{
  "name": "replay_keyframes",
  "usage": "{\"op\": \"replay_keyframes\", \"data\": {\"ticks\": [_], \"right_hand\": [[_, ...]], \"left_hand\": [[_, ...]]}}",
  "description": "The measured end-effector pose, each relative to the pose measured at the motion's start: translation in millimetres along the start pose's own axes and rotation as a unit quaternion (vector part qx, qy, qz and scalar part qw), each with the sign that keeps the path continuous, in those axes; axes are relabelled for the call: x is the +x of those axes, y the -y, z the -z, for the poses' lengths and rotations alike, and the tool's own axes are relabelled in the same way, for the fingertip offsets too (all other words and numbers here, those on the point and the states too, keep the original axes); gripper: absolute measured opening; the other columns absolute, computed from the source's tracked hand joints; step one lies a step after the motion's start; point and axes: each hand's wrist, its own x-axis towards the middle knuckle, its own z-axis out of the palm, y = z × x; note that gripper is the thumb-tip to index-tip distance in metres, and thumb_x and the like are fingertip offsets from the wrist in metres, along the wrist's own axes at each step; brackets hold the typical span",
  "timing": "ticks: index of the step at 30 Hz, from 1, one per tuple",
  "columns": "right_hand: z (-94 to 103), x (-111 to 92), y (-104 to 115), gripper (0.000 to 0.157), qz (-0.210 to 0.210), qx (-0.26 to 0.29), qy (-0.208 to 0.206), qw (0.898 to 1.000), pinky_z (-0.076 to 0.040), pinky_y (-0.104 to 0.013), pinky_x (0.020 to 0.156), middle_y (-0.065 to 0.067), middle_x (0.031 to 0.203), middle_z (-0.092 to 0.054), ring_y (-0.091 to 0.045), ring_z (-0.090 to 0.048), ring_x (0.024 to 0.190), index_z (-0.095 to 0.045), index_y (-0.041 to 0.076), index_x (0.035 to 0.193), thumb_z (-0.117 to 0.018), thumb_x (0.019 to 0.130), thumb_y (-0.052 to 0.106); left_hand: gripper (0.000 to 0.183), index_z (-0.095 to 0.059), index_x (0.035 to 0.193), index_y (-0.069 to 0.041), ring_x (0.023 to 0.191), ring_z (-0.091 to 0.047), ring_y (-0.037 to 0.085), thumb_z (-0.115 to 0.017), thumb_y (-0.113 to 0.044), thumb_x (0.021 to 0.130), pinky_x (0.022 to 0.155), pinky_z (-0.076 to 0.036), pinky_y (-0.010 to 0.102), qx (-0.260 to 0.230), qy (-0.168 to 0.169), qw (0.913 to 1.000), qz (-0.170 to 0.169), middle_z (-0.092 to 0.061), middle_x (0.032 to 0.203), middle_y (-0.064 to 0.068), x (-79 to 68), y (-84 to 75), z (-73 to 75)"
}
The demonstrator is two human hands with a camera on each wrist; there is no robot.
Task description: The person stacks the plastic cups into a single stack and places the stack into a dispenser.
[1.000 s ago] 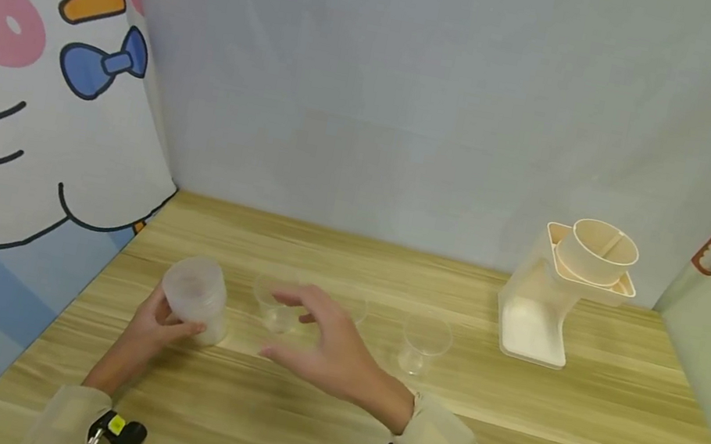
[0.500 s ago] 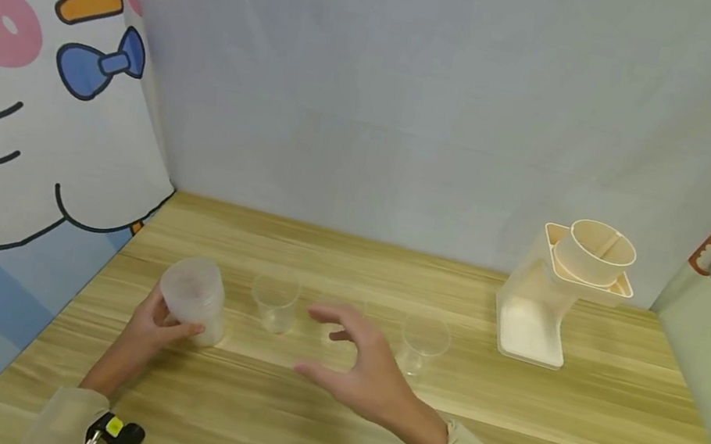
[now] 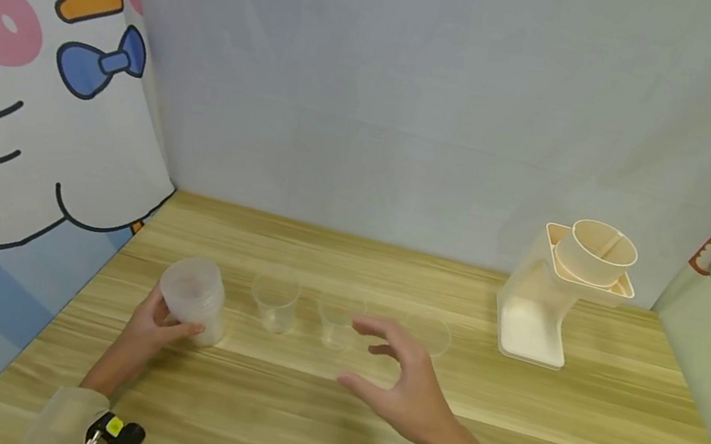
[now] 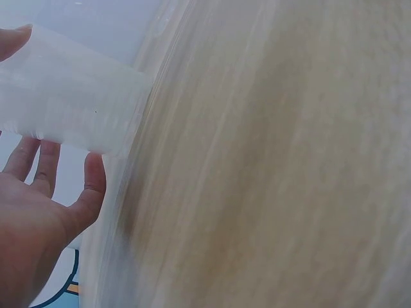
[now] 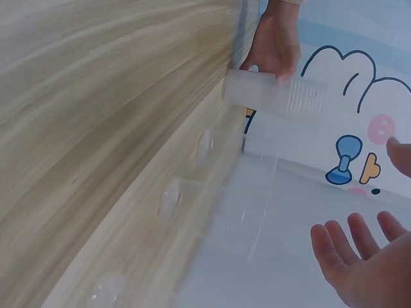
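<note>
A stack of nested clear plastic cups [image 3: 193, 294] stands upright at the left of the table. My left hand [image 3: 150, 333] grips it low on its near side, thumb to the right; in the left wrist view the fingers [image 4: 95, 173] lie along the stack's wall. Three single clear cups stand in a row to its right: a left cup [image 3: 274, 311], a middle cup [image 3: 337, 324] and a right cup [image 3: 432, 329]. My right hand [image 3: 409, 382] hovers with fingers and thumb spread in a C shape, holding nothing. It partly hides the right cup.
A cream stand [image 3: 533, 317] with a round funnel-like holder [image 3: 596, 252] on top is at the back right of the wooden table [image 3: 263, 420]. A grey cloth wall [image 3: 377, 99] runs behind the table, with printed cartoon panels at both sides.
My right hand has moved rightward and slightly down, from before the left and middle cups to before the right cup, uncovering the middle one. My left hand has stayed on the stack.
</note>
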Motion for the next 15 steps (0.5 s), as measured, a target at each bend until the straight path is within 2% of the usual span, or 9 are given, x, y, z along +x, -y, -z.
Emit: {"op": "replay_keyframes", "data": {"ticks": [3,9,15], "right_hand": [[4.7,-7.8,-9.5,0.056,-0.009,0.001,-0.003,1.0,-0.049,-0.036,0.087,0.001,0.125,-0.056,-0.018,-0.052,0.116,-0.055,0.015,0.127,-0.08,0.077,0.018],[15.6,-21.3,-12.6,0.055,-0.006,-0.01,-0.023,1.0,-0.049,-0.036,0.087,-0.003,0.124,-0.056,-0.02,-0.052,0.115,-0.055,0.011,0.126,-0.08,0.077,0.013],[28.1,-31.3,-17.7,0.056,-0.003,-0.029,-0.049,0.998,-0.048,-0.028,0.087,-0.004,0.123,-0.057,-0.019,-0.053,0.113,-0.055,0.008,0.124,-0.081,0.074,0.008]], "left_hand": [[0.082,-0.026,0.147,-0.019,0.115,-0.044,0.007,-0.072,-0.001,0.081,0.086,-0.041,0.017,0.001,0.003,1.0,0.002,-0.042,0.129,-0.001,0.0,0.4,0.7],[0.081,-0.026,0.147,-0.02,0.117,-0.042,0.007,-0.071,-0.002,0.082,0.088,-0.039,0.016,0.001,0.008,1.0,-0.003,-0.042,0.13,-0.002,0.1,1.0,1.7],[0.082,-0.026,0.147,-0.02,0.117,-0.042,0.007,-0.071,-0.002,0.082,0.087,-0.04,0.016,0.004,0.007,1.0,-0.001,-0.042,0.13,-0.003,-0.5,0.8,1.6]]}}
